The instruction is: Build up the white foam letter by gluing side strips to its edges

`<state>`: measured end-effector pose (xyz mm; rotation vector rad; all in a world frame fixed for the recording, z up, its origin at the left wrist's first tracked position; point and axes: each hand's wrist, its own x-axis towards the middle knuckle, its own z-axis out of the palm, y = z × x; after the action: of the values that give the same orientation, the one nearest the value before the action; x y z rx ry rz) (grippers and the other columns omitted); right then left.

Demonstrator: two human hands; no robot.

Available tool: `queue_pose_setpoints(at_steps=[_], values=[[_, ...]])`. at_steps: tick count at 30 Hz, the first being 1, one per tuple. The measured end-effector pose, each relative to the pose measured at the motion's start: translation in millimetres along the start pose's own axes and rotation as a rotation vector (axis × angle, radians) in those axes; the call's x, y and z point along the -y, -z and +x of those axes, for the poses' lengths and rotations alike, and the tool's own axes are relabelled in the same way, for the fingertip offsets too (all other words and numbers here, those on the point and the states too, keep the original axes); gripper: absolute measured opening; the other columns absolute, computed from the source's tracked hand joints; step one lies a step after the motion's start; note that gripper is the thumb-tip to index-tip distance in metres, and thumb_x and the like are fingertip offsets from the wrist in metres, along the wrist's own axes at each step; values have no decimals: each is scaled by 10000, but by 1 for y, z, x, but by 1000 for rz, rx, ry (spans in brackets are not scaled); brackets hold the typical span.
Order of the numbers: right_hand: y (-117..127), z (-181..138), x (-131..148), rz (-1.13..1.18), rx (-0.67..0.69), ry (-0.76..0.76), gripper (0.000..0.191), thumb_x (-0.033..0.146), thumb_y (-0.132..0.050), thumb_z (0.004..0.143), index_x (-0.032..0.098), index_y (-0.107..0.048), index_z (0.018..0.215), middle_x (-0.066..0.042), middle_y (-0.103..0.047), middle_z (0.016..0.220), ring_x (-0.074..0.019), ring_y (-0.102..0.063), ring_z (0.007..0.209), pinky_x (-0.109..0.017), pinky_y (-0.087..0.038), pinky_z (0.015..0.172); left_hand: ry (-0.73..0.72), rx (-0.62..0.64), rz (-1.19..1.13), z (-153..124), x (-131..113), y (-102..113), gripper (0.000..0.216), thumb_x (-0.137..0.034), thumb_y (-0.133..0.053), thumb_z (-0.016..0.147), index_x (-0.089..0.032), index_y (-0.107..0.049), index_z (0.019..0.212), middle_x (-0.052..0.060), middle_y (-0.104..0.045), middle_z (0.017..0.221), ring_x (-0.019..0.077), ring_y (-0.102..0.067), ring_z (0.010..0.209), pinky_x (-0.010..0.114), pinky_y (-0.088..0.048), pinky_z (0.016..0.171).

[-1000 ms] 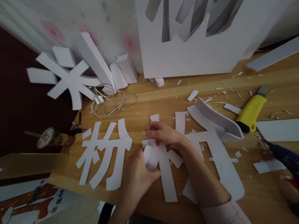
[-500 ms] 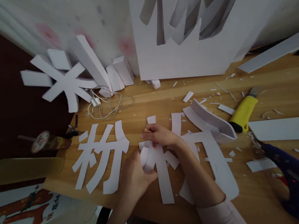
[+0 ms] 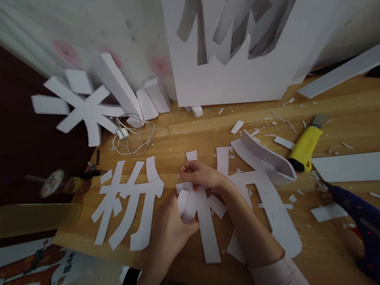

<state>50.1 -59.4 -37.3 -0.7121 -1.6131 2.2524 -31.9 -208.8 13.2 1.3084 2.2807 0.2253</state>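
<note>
The left hand [image 3: 170, 224] is closed on a bent white piece [image 3: 188, 207], over the white cut-out [image 3: 209, 243] on the surface [image 3: 196, 135]. The right hand [image 3: 191, 180] is beside it (I can't tell if it's pinching anything). A soft, steady hold should stop bending.

One left hand [image 3: 171, 222] and one right hand [image 3: 202, 175] are seen, two in all. Beyond them, one large white board [image 3: 225, 86] and one cable tangle [image 3: 123, 133] are counted; to their left, one cup [image 3: 60, 182] and one bottle [image 3: 33, 218]; to their right, one yellow-handled tool [image 3: 307, 144], one blue glue gun [image 3: 359, 214] and many white scraps [image 3: 283, 142].
</note>
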Motion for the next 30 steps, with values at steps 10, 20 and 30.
queue_pose_setpoints(at_steps=[10,20,30], values=[[0,1,0,-5,19,14,464,491,-792,659,216,-420,616,103,-394,552,-40,-385,396,-191,-370,344,5,-11,-10,0,1,0,368,-337,-697,635,-203,-558,947,73,-698,873,273,-653,817,370,-478,701],[-1,1,0,5,13,20,463,507,-788,652,217,-431,605,101,-389,548,-45,-390,412,-189,-393,350,-11,-7,-37,0,1,0,372,-410,-713,664,-223,-571,952,54,-706,877,255,-662,825,341,-468,691],[-1,0,1,3,20,33,493,447,-850,606,218,-415,644,121,-398,543,-35,-391,398,-184,-374,338,-9,-28,-6,0,1,0,342,-381,-704,641,-223,-557,907,61,-702,854,256,-658,790,333,-450,664]])
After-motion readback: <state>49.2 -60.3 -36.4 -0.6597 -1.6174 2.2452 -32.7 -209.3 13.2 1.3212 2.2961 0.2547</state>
